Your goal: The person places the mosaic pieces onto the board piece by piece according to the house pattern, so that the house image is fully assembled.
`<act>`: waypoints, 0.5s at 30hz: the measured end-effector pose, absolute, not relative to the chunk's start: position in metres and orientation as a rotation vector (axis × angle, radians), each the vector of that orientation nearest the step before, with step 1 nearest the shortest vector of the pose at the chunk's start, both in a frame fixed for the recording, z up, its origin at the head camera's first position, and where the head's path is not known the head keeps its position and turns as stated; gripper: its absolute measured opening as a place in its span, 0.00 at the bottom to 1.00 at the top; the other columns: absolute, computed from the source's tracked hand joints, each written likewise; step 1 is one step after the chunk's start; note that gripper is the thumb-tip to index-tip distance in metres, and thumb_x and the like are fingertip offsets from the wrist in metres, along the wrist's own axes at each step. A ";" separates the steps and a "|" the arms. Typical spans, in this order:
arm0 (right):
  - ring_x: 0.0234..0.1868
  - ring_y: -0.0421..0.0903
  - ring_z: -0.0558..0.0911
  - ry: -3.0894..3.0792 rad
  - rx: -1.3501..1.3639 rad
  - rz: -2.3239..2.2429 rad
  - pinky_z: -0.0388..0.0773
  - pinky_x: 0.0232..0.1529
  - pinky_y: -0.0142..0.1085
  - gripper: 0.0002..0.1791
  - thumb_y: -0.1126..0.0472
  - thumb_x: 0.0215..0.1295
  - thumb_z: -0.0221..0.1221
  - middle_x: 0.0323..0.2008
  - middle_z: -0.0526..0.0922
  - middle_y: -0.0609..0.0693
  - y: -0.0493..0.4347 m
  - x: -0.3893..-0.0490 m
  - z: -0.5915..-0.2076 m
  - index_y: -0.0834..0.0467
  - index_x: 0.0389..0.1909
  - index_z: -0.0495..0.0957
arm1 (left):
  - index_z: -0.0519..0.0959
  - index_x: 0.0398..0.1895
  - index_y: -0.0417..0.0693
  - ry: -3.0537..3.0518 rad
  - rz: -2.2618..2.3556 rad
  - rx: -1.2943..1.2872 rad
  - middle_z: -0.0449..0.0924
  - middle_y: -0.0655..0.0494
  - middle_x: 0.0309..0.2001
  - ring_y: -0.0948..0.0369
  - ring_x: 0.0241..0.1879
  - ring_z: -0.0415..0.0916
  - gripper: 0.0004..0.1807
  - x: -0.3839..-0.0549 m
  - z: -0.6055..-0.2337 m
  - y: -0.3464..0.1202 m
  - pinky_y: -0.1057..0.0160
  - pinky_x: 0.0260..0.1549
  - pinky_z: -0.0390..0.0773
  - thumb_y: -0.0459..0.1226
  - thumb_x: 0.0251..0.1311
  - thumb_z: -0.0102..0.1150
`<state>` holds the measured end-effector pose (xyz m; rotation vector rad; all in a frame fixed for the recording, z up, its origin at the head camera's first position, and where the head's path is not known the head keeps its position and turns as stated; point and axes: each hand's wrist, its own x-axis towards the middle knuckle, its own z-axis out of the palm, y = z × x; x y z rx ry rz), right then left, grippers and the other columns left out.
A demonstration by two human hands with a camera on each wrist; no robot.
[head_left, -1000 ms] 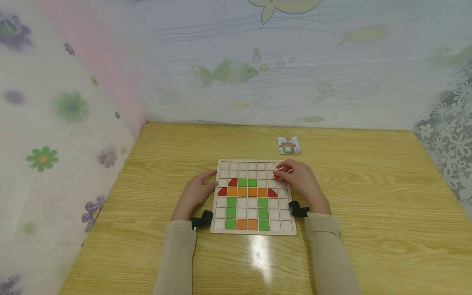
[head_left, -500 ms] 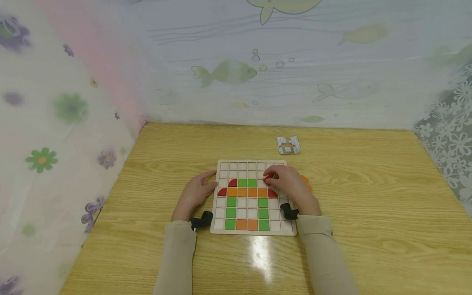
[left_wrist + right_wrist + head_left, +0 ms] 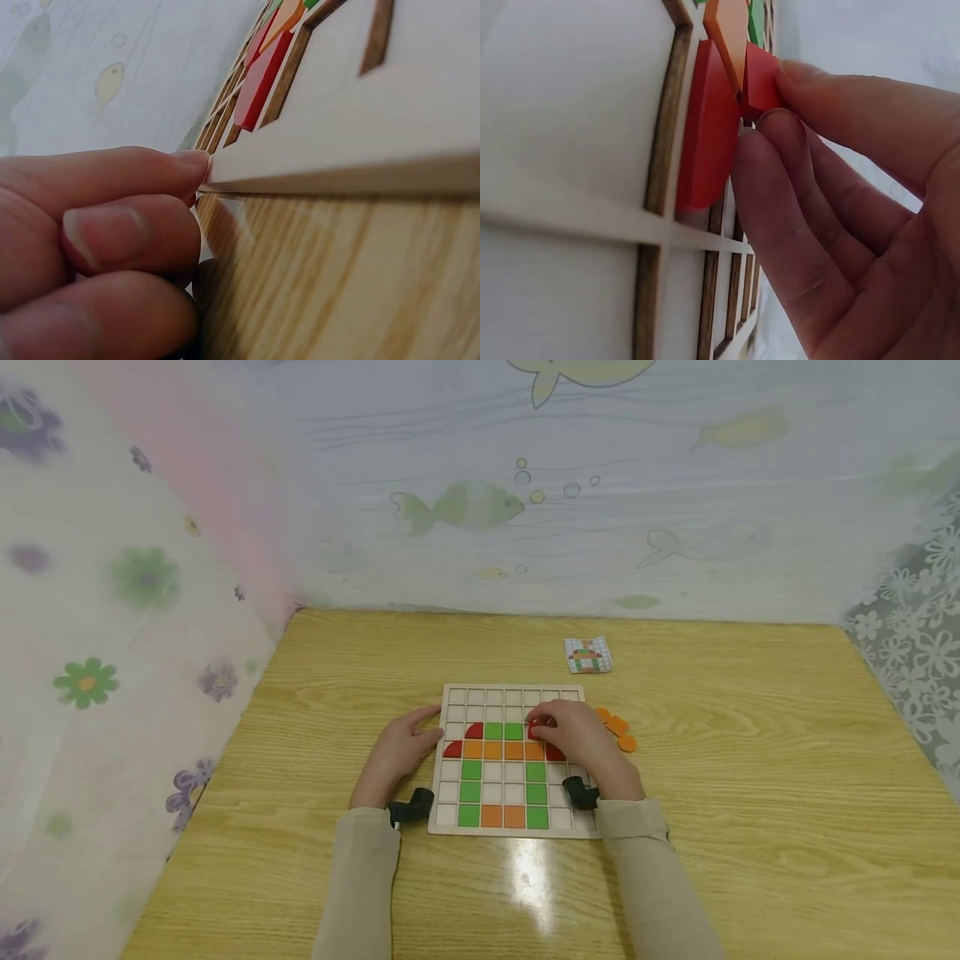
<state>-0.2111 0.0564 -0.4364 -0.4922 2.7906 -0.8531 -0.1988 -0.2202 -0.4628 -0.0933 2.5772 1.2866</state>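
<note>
A wooden grid board (image 3: pixel 492 781) lies flat on the table, with green squares (image 3: pixel 503 731), orange squares (image 3: pixel 492 750) and red quarter-round pieces (image 3: pixel 453 749) set in its cells. My right hand (image 3: pixel 573 739) pinches another red quarter-round piece (image 3: pixel 761 79) at the cell right of the green pair. Seen from the right wrist, thumb and fingertips are on that piece, beside an orange square. My left hand (image 3: pixel 397 750) rests at the board's left edge; in the left wrist view a fingertip (image 3: pixel 193 159) touches the rim. The right hand partly covers the board's right side.
Several orange pieces (image 3: pixel 627 743), some round, lie on the table just right of the board. A small printed pattern card (image 3: pixel 588 655) lies behind the board. Patterned sheets (image 3: pixel 450 543) hang behind and beside the wood-grain table (image 3: pixel 360 660).
My right hand has moved left and slightly down with the red piece, from the board's upper right to the cell beside the green squares. Orange pieces came into view. The left hand stayed still.
</note>
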 end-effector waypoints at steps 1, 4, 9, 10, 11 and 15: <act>0.36 0.42 0.74 2.790 -0.492 -0.852 0.71 0.42 0.38 0.10 0.57 0.59 0.58 0.35 0.79 0.43 0.056 -0.211 -0.436 0.49 0.41 0.80 | 0.67 0.59 0.66 2.580 1.287 -0.090 0.74 0.55 0.22 0.62 0.18 0.65 0.24 -0.199 -0.463 -0.220 0.63 0.21 0.66 0.49 0.57 0.54; 0.37 0.43 0.74 2.793 -0.490 -0.840 0.71 0.42 0.38 0.10 0.58 0.59 0.58 0.36 0.79 0.44 0.055 -0.210 -0.436 0.50 0.42 0.80 | 0.67 0.59 0.66 2.569 1.296 -0.088 0.72 0.55 0.19 0.62 0.14 0.62 0.24 -0.199 -0.463 -0.220 0.64 0.18 0.65 0.49 0.57 0.54; 0.37 0.43 0.74 2.814 -0.505 -0.808 0.71 0.42 0.38 0.10 0.60 0.59 0.58 0.36 0.79 0.45 0.053 -0.211 -0.437 0.51 0.42 0.80 | 0.67 0.59 0.66 2.545 1.316 -0.100 0.68 0.56 0.14 0.63 0.12 0.59 0.24 -0.199 -0.463 -0.220 0.64 0.17 0.64 0.48 0.58 0.53; 0.36 0.43 0.74 2.820 -0.507 -0.802 0.71 0.41 0.38 0.10 0.60 0.59 0.58 0.35 0.79 0.45 0.052 -0.211 -0.438 0.51 0.42 0.80 | 0.67 0.59 0.66 2.548 1.312 -0.103 0.68 0.56 0.14 0.63 0.13 0.59 0.24 -0.199 -0.463 -0.220 0.64 0.19 0.65 0.48 0.58 0.53; 0.36 0.43 0.74 2.826 -0.506 -0.798 0.71 0.41 0.37 0.10 0.60 0.59 0.58 0.35 0.79 0.45 0.052 -0.212 -0.439 0.51 0.41 0.80 | 0.67 0.59 0.65 2.551 1.306 -0.105 0.69 0.56 0.15 0.63 0.13 0.60 0.24 -0.199 -0.463 -0.220 0.63 0.20 0.66 0.49 0.58 0.53; 0.35 0.43 0.73 2.852 -0.512 -0.781 0.71 0.39 0.37 0.08 0.60 0.58 0.59 0.34 0.78 0.46 0.051 -0.212 -0.441 0.52 0.39 0.81 | 0.67 0.60 0.65 2.554 1.291 -0.117 0.72 0.57 0.17 0.63 0.15 0.62 0.24 -0.199 -0.463 -0.220 0.63 0.25 0.67 0.49 0.58 0.53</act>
